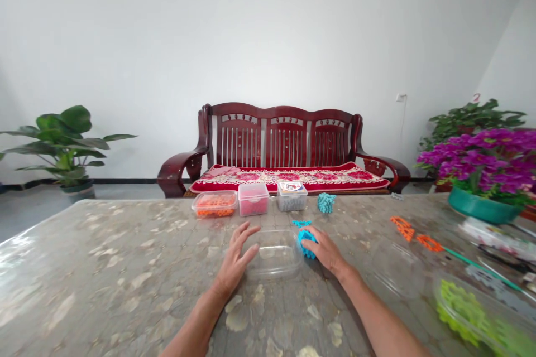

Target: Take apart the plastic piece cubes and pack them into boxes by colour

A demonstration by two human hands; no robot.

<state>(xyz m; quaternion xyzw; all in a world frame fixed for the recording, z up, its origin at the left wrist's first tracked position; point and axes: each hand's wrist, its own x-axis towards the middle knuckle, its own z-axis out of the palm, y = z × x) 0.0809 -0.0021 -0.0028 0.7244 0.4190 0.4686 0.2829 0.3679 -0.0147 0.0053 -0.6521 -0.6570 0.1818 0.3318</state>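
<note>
A clear plastic container sits on the table between my two hands, with nothing visible inside it. At its left side is my left hand, fingers apart and holding nothing; whether it touches the wall I cannot tell. My right hand is closed round a bright blue block of interlocking plastic pieces at the container's right side. Just beyond that hand lies a flat blue piece. Farther back stands a teal block of pieces.
Along the far table edge are a tub of orange pieces, a pink box and a box of grey pieces. To the right lie orange pieces, a clear lid, a tub of green pieces and a flower pot.
</note>
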